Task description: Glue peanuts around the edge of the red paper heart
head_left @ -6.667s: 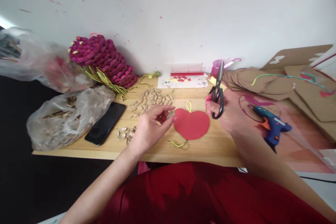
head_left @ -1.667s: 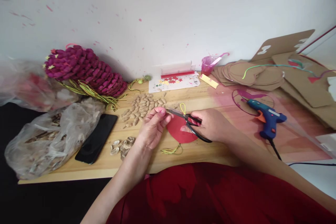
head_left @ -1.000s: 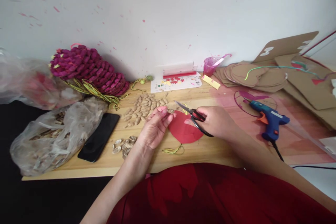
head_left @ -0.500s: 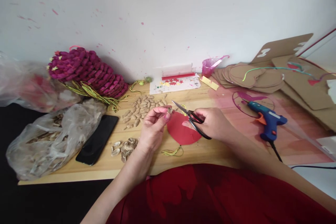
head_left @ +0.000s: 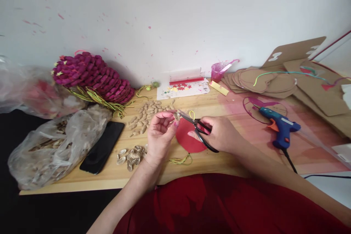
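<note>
Between the fingertips of my left hand (head_left: 161, 135) is a peanut shell piece (head_left: 177, 116). My right hand (head_left: 219, 133) grips black-handled scissors (head_left: 201, 135), their blades pointing left and meeting the shell's edge. Under the scissors lies a red paper disc (head_left: 189, 140), with a yellow loop (head_left: 192, 114) at its top and green-yellow cords (head_left: 181, 160) at its bottom. Whole peanuts (head_left: 150, 111) are spread behind my left hand. A small heap of opened shells (head_left: 135, 157) sits left of my wrist.
Leftward are a phone (head_left: 102, 148), a plastic bag of shells (head_left: 60, 146) and a magenta peanut-shell craft (head_left: 93, 75). A blue glue gun (head_left: 281, 124) lies on the right, near cardboard cutouts (head_left: 255, 79). Behind stand a pink cup (head_left: 217, 72) and paper with stars (head_left: 182, 89).
The scissor blades have moved to the shell piece and closed further. My left hand has turned slightly, still pinching the shell. The view has shifted a little.
</note>
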### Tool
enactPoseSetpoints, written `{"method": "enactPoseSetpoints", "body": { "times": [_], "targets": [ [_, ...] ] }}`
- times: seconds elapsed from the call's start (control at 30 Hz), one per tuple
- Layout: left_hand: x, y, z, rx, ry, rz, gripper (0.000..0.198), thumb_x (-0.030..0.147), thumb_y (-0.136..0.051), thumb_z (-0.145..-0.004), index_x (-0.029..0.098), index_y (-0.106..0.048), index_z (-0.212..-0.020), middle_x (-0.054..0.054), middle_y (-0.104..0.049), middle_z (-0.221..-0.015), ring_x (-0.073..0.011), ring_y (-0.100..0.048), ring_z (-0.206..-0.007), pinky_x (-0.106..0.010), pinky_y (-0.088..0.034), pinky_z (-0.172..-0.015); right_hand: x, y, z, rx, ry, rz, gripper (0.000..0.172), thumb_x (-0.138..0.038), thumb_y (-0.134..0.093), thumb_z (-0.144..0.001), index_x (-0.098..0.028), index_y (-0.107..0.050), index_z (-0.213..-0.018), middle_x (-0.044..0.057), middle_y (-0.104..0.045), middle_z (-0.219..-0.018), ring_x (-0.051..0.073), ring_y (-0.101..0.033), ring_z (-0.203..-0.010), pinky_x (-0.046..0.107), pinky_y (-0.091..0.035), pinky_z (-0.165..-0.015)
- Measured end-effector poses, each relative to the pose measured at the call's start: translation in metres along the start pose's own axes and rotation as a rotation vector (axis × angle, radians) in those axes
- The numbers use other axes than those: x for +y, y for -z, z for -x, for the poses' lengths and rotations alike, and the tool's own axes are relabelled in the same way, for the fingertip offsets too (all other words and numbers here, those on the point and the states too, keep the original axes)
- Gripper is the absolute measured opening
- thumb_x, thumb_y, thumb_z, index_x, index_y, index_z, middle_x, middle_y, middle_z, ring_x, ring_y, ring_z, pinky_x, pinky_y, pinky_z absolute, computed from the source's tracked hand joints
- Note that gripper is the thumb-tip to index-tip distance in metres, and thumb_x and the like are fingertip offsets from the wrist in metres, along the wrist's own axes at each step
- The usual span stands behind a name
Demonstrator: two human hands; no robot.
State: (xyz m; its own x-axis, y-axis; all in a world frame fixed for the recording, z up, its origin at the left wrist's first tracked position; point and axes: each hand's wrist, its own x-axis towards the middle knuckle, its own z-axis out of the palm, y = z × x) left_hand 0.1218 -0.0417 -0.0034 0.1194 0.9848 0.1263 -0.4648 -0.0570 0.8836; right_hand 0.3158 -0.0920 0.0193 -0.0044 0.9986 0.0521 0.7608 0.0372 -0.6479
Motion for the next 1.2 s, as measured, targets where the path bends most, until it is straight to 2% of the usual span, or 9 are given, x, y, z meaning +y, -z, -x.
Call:
{"method": "enactPoseSetpoints", "body": {
  "times": [0.33,0.67,0.93,1.0,1.1,1.2],
  "targets": [
    [-0.001,-0.001,0.0,0.035,0.013,-0.027,0.034,0.016,-0.093,-0.067,0.02,-0.066,-0.088,-0.004,-0.075,-0.109,-0.0112,-0.071,-0.091,-0.024,-0.056,-0.091,-0.003,-0.001,0.0,0.002,-0.007,0.112,0.045,-0.062,-0.068,-0.083,-0.023,-0.052,-0.07,0.0,-0.061,-0.063,0.014,-0.049,-0.055,0.029,-0.027,-0.056],
    [-0.005,0.001,0.002,0.012,0.001,-0.053,0.032,0.013,-0.089,-0.071,0.02,-0.062,-0.086,-0.003,-0.074,-0.111,-0.0115,-0.072,-0.093,-0.024,-0.056,-0.092,-0.002,-0.004,0.001,-0.007,-0.025,0.114,0.049,-0.065,-0.067,-0.083,-0.023,-0.048,-0.067,-0.001,-0.058,-0.06,0.014,-0.047,-0.055,0.029,-0.026,-0.055],
    [-0.004,0.0,0.002,0.021,0.013,-0.033,0.032,0.014,-0.09,-0.07,0.02,-0.062,-0.085,-0.003,-0.072,-0.112,-0.0122,-0.071,-0.094,-0.026,-0.055,-0.094,0.003,0.0,-0.003,-0.018,-0.03,0.097,0.047,-0.065,-0.064,-0.086,-0.022,-0.055,-0.067,0.0,-0.062,-0.061,0.015,-0.051,-0.055,0.029,-0.027,-0.055],
    [-0.004,0.002,0.001,0.016,-0.002,-0.017,0.03,0.013,-0.089,-0.072,0.02,-0.063,-0.087,-0.002,-0.071,-0.111,-0.0128,-0.072,-0.095,-0.027,-0.055,-0.095,0.007,0.008,-0.007,0.027,-0.099,0.154,0.042,-0.062,-0.064,-0.087,-0.023,-0.061,-0.073,0.002,-0.067,-0.066,0.017,-0.057,-0.059,0.03,-0.029,-0.056],
    [-0.006,0.005,-0.001,0.024,-0.03,-0.007,0.031,0.012,-0.088,-0.072,0.02,-0.064,-0.09,-0.001,-0.069,-0.107,-0.0117,-0.071,-0.092,-0.027,-0.056,-0.093,0.015,0.021,-0.013,0.096,-0.242,0.388,0.034,-0.053,-0.059,-0.092,-0.021,-0.066,-0.081,0.009,-0.073,-0.078,0.025,-0.065,-0.072,0.033,-0.029,-0.057],
    [-0.009,0.009,-0.001,0.037,-0.026,-0.031,0.035,0.014,-0.089,-0.07,0.02,-0.065,-0.094,-0.001,-0.069,-0.104,-0.0099,-0.069,-0.087,-0.024,-0.057,-0.087,0.025,0.03,-0.016,0.117,-0.3,0.563,0.029,-0.042,-0.053,-0.096,-0.019,-0.07,-0.092,0.014,-0.076,-0.09,0.03,-0.069,-0.081,0.035,-0.033,-0.061]
  ]
}}
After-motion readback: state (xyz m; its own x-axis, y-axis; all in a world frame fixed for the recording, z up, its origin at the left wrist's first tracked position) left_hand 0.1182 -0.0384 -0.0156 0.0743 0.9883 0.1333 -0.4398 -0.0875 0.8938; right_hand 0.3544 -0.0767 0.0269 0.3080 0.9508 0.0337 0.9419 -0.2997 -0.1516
